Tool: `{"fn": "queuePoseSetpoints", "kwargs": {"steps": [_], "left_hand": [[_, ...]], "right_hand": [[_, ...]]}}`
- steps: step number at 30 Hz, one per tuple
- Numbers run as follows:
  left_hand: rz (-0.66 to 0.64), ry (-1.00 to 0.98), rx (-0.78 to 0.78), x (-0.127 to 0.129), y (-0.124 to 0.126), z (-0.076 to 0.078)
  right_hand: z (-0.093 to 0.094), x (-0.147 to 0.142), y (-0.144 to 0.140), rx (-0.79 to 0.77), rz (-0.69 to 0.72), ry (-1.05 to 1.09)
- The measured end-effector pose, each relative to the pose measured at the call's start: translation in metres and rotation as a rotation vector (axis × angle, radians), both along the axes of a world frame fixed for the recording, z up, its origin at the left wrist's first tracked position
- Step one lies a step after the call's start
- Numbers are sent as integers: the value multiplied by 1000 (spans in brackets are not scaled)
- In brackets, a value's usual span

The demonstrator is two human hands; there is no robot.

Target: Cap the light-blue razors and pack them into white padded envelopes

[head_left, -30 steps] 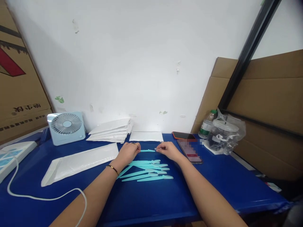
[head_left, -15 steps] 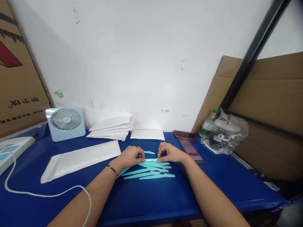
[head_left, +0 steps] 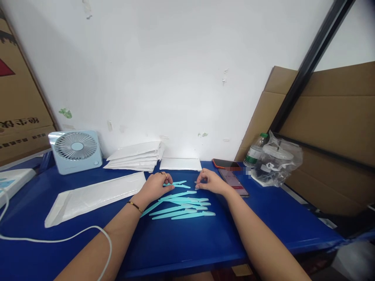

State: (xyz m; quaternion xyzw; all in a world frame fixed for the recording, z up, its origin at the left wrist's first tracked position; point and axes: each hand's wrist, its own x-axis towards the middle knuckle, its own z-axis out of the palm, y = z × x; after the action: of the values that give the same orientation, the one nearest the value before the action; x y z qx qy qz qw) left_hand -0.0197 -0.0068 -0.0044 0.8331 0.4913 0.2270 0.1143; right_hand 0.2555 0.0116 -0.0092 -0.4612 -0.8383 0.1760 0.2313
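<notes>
Several turquoise eyebrow razors point(head_left: 184, 210) lie in a loose fanned pile on the blue table, most with their heads pointing right. Above the pile, my left hand point(head_left: 158, 185) is closed, thumb and fingers pinching the handle of one razor point(head_left: 179, 183). Another razor point(head_left: 184, 186) lies right against it, partly hidden by my fingers. To the right, across a small gap, my right hand point(head_left: 210, 181) pinches a small clear piece point(head_left: 195, 185), which looks like a razor's blade cap. My wrist hides nothing of the pile.
White padded mailers point(head_left: 133, 158) are stacked at the wall, with one mailer point(head_left: 96, 199) lying front left. A blue fan point(head_left: 76, 150) stands behind it. Two phones point(head_left: 234, 183), a bottle point(head_left: 254, 150) and a bagged cup point(head_left: 275, 164) are at right. A white cable point(head_left: 58, 241) crosses my left forearm.
My hands have moved apart and away from the pile, toward the wall. The razor between them has gone left with my left hand, while a small clear piece now shows in my right fingers.
</notes>
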Motion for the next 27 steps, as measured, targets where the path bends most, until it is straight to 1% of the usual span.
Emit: {"fn": "queuePoseSetpoints", "kwargs": {"steps": [4,7,10,14,17,18,20,22,24,27], "left_hand": [[-128,68,-53,8,-6,-1],[-149,121,-87,12,-5,-3],[-84,151,-50,11,-1,-2],[63,104,-20,3,2,5],[157,85,-38,-5,-2,12],[191,101,-62,-8,-4,14],[227,181,-172,-14,-9,18],[208,291,-319,-20,-13,21],[167,372,-426,-23,-17,23],[148,399,-458,-25,-19,25]], "right_hand": [[-2,-17,-7,-21,118,-60],[-3,-20,-7,-55,148,-63],[-4,-12,-1,-64,126,-57],[-2,6,6,-9,-5,-23],[2,13,6,21,-56,4],[3,14,5,28,-62,11],[4,13,3,40,-65,17],[4,10,2,54,-56,9],[2,7,2,63,-38,0],[1,-1,0,47,3,22]]}}
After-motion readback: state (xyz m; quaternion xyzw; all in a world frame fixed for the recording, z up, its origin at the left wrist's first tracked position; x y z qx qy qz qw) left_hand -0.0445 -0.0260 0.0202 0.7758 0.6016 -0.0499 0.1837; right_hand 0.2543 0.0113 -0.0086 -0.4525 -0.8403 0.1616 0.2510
